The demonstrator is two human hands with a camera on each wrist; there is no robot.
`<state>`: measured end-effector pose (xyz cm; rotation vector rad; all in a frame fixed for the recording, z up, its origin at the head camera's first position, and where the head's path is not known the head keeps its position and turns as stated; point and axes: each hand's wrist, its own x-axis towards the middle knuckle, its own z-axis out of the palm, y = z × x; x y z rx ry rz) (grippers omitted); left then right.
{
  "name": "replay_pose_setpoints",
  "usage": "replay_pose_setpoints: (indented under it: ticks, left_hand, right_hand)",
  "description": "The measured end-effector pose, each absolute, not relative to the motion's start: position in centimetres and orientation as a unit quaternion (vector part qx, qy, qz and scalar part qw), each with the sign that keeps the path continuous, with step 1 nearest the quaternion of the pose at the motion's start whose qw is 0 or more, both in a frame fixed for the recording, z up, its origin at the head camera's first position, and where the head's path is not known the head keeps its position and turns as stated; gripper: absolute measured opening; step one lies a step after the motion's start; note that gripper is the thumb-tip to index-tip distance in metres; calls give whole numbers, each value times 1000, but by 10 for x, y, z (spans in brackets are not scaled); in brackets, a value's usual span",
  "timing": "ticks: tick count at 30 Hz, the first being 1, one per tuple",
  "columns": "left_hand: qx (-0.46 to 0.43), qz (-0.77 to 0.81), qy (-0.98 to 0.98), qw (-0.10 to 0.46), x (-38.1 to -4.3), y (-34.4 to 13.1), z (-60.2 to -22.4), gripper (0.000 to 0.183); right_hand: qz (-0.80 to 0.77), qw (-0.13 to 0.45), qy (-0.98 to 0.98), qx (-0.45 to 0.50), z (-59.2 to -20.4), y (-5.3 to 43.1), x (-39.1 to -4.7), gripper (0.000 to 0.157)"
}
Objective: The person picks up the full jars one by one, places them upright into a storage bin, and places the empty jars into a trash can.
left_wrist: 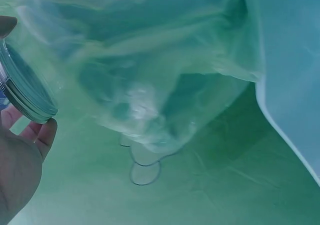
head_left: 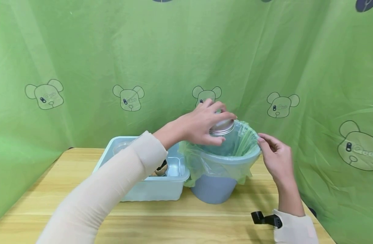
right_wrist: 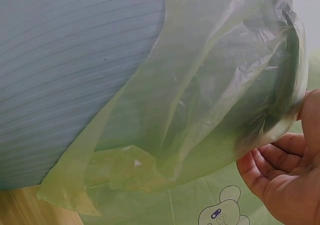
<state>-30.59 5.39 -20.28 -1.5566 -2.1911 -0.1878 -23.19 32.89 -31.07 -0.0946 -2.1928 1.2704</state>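
Over the mouth of a blue-grey bin (head_left: 214, 191), my left hand (head_left: 200, 123) grips a clear jar with a silver metal end (head_left: 223, 128). The fingers reach over the top and the thumb is on the near side. In the left wrist view, part of the ridged rim of the jar (left_wrist: 27, 87) shows between thumb and fingers. A thin green plastic bag (head_left: 217, 166) lines the bin and is folded down over its outside. At the bin's right edge my right hand (head_left: 278, 156) pinches the bag-covered rim (right_wrist: 285, 130) between thumb and fingers.
A light-blue plastic tub (head_left: 157, 191) stands left of the bin, partly covered by the left sleeve. Inside are a clear round container (head_left: 121, 146) and a brown and black item (head_left: 162, 167). Both stand on a wooden table (head_left: 150, 223) before a green curtain (head_left: 162, 57).
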Motion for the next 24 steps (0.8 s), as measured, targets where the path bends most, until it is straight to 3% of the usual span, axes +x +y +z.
replay_pose_setpoints:
  ticks: [12,24]
  left_hand:
    - [-528,-25,-834,160,-324,61,-220,63]
    - [-526,3,-838,145,-327,68,-224,63]
  right_hand:
    - [480,298,-824,-35,-310,326,-231,47]
    - [478,305,-823,-34,-309,328,-231,46]
